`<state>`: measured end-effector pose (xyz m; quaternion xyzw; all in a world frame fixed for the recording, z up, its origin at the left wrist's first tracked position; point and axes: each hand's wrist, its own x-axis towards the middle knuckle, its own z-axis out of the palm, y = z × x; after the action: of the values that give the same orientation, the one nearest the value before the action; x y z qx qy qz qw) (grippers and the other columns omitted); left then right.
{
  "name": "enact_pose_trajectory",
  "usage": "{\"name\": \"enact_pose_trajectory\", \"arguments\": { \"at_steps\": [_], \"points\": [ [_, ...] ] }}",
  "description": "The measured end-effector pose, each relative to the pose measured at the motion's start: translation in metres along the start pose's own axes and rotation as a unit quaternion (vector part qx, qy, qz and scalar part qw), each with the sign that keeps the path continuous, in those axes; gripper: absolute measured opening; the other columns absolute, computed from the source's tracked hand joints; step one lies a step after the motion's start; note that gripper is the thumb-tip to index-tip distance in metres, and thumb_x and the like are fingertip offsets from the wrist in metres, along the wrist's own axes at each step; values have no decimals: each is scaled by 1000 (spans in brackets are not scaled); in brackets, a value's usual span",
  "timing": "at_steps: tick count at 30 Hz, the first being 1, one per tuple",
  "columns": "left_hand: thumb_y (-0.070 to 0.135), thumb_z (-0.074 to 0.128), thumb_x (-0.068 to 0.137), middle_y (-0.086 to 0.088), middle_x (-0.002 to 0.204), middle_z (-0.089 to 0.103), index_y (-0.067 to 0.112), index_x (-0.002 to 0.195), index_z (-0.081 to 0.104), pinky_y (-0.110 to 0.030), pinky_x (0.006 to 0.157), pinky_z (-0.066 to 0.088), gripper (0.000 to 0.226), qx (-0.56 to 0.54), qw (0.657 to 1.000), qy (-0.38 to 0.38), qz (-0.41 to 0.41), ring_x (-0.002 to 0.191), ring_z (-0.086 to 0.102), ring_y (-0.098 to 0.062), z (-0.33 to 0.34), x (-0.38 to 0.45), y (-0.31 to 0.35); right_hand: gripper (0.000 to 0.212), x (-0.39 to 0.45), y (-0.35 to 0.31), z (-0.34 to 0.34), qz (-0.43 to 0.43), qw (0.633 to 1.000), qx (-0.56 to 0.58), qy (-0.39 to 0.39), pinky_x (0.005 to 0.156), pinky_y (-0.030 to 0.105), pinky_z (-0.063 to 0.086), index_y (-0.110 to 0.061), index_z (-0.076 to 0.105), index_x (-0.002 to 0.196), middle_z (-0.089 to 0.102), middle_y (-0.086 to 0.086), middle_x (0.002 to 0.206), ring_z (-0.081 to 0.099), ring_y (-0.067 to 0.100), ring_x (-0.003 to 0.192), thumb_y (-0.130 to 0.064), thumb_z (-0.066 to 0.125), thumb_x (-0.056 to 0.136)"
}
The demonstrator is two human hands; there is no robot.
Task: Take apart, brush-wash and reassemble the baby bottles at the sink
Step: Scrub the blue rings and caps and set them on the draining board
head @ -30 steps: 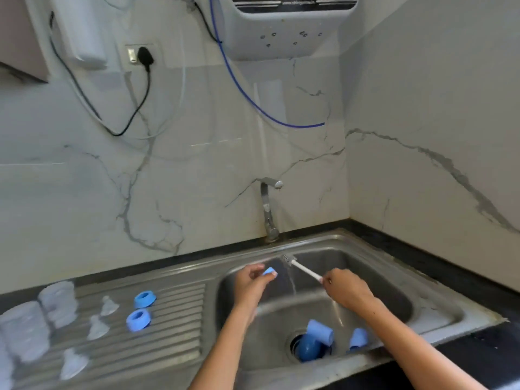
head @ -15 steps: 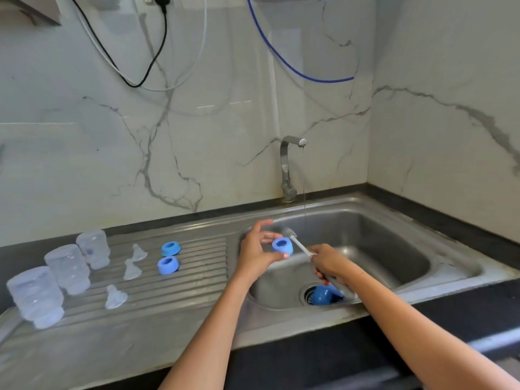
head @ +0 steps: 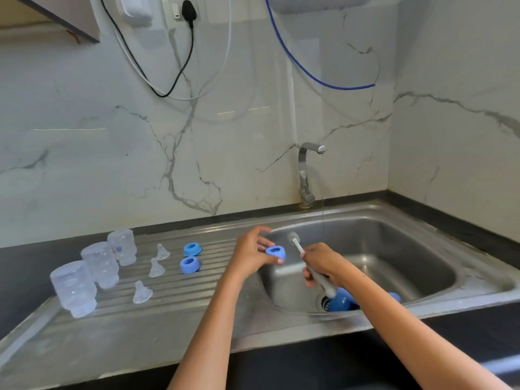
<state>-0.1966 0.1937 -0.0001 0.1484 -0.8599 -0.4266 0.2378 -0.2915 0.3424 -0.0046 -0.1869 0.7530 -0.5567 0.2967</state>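
At the left rim of the sink basin [head: 422, 220], the left hand [head: 250, 254] pinches a blue bottle collar ring [head: 276, 252] between thumb and fingertips, holding it above the basin's left edge with its opening tilted upward. The right hand [head: 323, 266] is curled round the white handle of a small bottle brush [head: 298, 246], whose bristled head points up and to the left, just beside the held ring but not touching it. A thin stream of water falls from the tap [head: 305, 175] at the back edge of the sink, landing to the right of both hands. Down at the drain near the basin's front edge lie blue bottle caps [head: 342, 301], partly hidden by the right forearm, so their number cannot be told. On the ribbed drainboard [head: 168, 305] to the left of the basin, three clear bottle bodies [head: 100, 263] stand upside down in a diagonal row toward the left edge. To their right stand three clear silicone teats [head: 156, 268], tips up, each apart from the others. Two more blue collar rings [head: 190, 257] sit between the teats and the basin, one behind the other, near the drainboard's back edge.
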Motion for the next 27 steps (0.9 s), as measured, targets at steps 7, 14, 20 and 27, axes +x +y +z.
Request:
{"name": "enact_pose_trajectory", "arguments": {
  "at_steps": [7, 14, 20, 27],
  "points": [
    [8, 93, 44, -7, 92, 66, 17, 117, 54, -11, 66, 48, 83, 41, 995, 69, -52, 79, 61, -13, -107, -43, -32, 20, 6, 2, 37, -39, 999, 15, 28, 44, 29, 47, 0, 54, 105, 51, 14, 63, 48, 20, 49, -4, 35, 100],
    [5, 91, 47, -8, 95, 67, 19, 110, 58, -7, 67, 46, 73, 60, 992, 59, -89, 85, 62, -16, -144, -77, -62, 22, 20, 14, 29, -27, 997, -27, 62, 39, 27, 45, 2, 54, 108, 51, 15, 64, 47, 21, 48, -3, 35, 99],
    [0, 87, 58, -9, 101, 65, 22, 111, 61, -18, 79, 49, 63, 97, 990, 33, -95, 95, 61, -23, -148, -81, -81, 21, 21, 15, 32, -29, 998, -47, 42, 37, 23, 45, 0, 54, 107, 51, 15, 66, 46, 19, 47, -5, 35, 100],
    [7, 90, 55, -2, 102, 65, 28, 104, 62, -27, 87, 51, 60, 124, 986, 13, -109, 99, 61, -17, -147, -76, -87, 18, 17, 13, 31, -31, 997, -59, 27, 39, 25, 47, -6, 51, 107, 51, 15, 69, 48, 18, 49, -5, 35, 101]
  ]
}}
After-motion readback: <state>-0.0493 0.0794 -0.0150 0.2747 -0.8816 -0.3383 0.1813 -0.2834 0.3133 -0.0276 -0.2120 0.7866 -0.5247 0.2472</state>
